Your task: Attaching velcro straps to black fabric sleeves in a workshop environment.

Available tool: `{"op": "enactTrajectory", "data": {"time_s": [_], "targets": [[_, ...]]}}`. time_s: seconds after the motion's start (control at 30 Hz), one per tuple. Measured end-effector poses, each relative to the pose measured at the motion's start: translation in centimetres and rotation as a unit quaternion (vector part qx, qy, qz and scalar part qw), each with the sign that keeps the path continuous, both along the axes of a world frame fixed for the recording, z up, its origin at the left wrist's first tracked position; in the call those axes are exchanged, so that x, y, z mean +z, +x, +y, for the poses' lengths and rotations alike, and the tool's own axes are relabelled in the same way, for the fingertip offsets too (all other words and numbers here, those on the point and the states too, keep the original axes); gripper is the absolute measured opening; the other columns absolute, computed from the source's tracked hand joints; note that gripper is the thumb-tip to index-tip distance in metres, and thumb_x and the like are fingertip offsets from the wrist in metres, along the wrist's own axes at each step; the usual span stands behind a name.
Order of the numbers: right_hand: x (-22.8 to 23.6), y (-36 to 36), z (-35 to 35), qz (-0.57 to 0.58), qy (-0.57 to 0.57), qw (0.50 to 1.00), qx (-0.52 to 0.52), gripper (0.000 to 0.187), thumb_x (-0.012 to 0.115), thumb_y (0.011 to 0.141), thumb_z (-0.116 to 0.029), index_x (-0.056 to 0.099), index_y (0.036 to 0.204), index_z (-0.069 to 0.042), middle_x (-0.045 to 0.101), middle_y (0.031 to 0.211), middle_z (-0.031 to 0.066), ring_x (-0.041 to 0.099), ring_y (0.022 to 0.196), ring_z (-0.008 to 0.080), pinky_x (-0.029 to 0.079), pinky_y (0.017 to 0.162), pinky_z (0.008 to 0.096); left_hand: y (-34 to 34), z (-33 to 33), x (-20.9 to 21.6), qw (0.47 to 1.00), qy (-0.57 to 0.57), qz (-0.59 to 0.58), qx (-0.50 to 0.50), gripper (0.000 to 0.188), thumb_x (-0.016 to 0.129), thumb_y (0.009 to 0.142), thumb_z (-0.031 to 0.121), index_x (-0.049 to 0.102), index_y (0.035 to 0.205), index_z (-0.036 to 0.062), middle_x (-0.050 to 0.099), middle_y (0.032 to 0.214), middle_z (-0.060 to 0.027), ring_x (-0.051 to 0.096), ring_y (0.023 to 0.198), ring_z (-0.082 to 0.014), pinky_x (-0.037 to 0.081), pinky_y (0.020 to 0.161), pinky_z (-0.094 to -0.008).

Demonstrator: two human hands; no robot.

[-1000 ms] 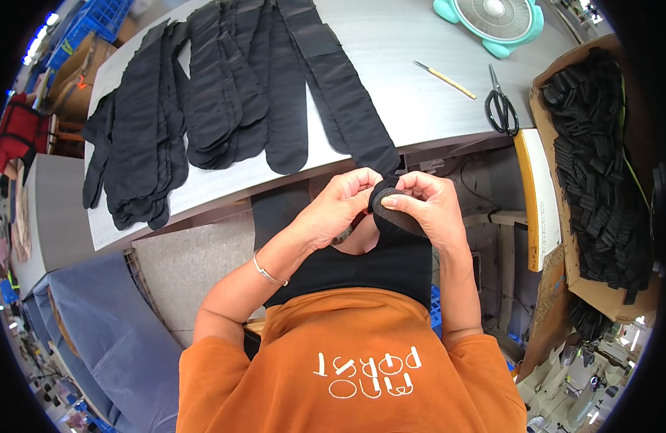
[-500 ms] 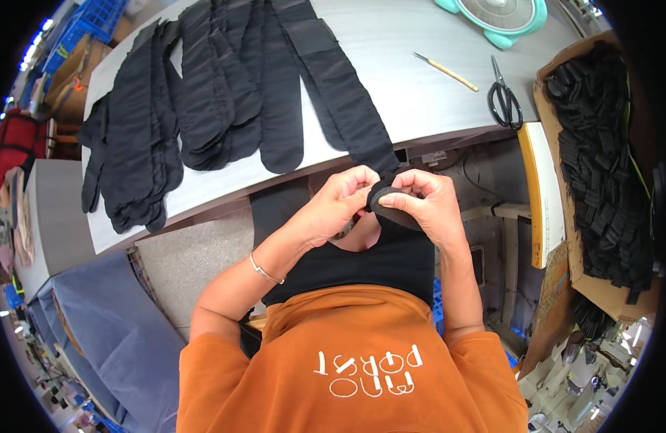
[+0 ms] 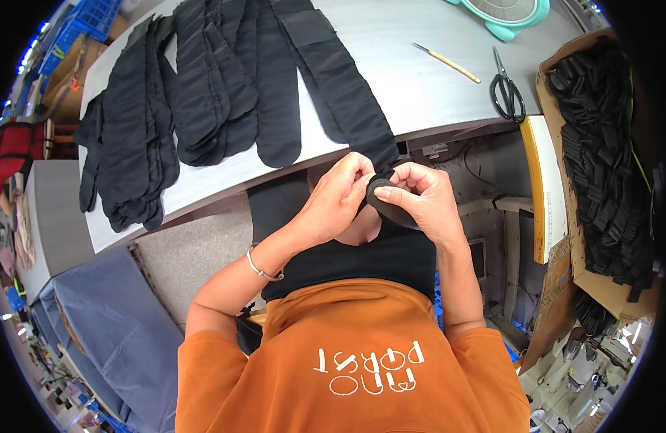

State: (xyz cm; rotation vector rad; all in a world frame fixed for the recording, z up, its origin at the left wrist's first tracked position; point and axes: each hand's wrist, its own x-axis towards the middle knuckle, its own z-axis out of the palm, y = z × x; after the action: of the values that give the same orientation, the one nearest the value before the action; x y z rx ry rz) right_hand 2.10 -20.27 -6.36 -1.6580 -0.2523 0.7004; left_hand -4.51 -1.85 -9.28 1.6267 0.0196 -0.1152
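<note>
A long black fabric strip (image 3: pixel 354 94) runs over the table's front edge down to my hands. Its near end, a dark rounded flap (image 3: pixel 385 203), is pinched by my right hand (image 3: pixel 423 196), thumb lying on top of it. Close against it on the left, my left hand (image 3: pixel 340 189) is closed on the same strip, its fingertips meeting the right hand's. What lies right between the fingertips is partly hidden. More black strips with rounded ends (image 3: pixel 279 94) lie in overlapping rows on the left of the table.
On the grey table (image 3: pixel 398 65) lie a thin pointed tool with a yellow handle (image 3: pixel 452 66) and black-handled scissors (image 3: pixel 507 94). A turquoise fan (image 3: pixel 505 30) stands behind. At the right, a cardboard box (image 3: pixel 600 292) holds many small black pieces. Blue cloth (image 3: pixel 116 317) hangs at the left.
The rounded flap is turned more face-up under my right thumb. Both hands stay together at nearly the same spot, and the view has shifted slightly.
</note>
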Motion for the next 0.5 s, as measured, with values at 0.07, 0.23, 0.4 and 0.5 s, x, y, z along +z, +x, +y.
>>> {"op": "enactTrajectory", "data": {"time_s": [0.07,0.23,0.4,0.5], "targets": [[-0.1,0.2,0.0,-0.010,0.001,1.000,0.008,0.016,0.080,0.082,-0.010,0.066,0.083,-0.002,0.065,0.072,-0.0032,0.056,0.065,0.0011,0.043,0.057,0.0180,0.4,0.2,0.5,1.000,-0.022,-0.003,0.002,0.006,0.053,0.101,0.011,0.051,0.101,0.0056,0.049,0.089,0.0025,0.045,0.081,-0.0057,0.041,0.070,-0.0199],[0.3,0.6,-0.3,-0.036,0.003,0.998,0.048,0.015,0.078,0.082,-0.010,0.066,0.083,-0.002,0.061,0.071,-0.0054,0.050,0.062,-0.0003,0.038,0.054,0.0178,0.8,1.9,1.5,0.946,-0.246,0.188,-0.097,0.017,0.062,0.098,0.027,0.056,0.104,0.0126,0.054,0.087,0.0083,0.047,0.075,0.0021,0.032,0.055,-0.0135],[-0.8,0.2,-0.2,-0.064,0.019,0.996,0.058,0.015,0.078,0.081,-0.010,0.065,0.084,-0.003,0.059,0.069,-0.0062,0.049,0.061,-0.0007,0.037,0.054,0.0178,0.7,2.1,1.5,0.938,-0.245,0.204,-0.135,0.012,0.060,0.099,0.023,0.057,0.103,0.0128,0.054,0.088,0.0088,0.045,0.075,0.0029,0.029,0.055,-0.0135],[-1.1,-0.3,0.2,-0.050,0.030,0.998,0.033,0.015,0.078,0.081,-0.010,0.064,0.082,-0.003,0.058,0.068,-0.0069,0.048,0.061,-0.0008,0.037,0.054,0.0177,0.0,1.4,0.2,0.971,-0.169,0.149,-0.087,0.004,0.056,0.100,0.015,0.057,0.102,0.0115,0.053,0.089,0.0078,0.044,0.076,0.0009,0.034,0.059,-0.0153]]}}
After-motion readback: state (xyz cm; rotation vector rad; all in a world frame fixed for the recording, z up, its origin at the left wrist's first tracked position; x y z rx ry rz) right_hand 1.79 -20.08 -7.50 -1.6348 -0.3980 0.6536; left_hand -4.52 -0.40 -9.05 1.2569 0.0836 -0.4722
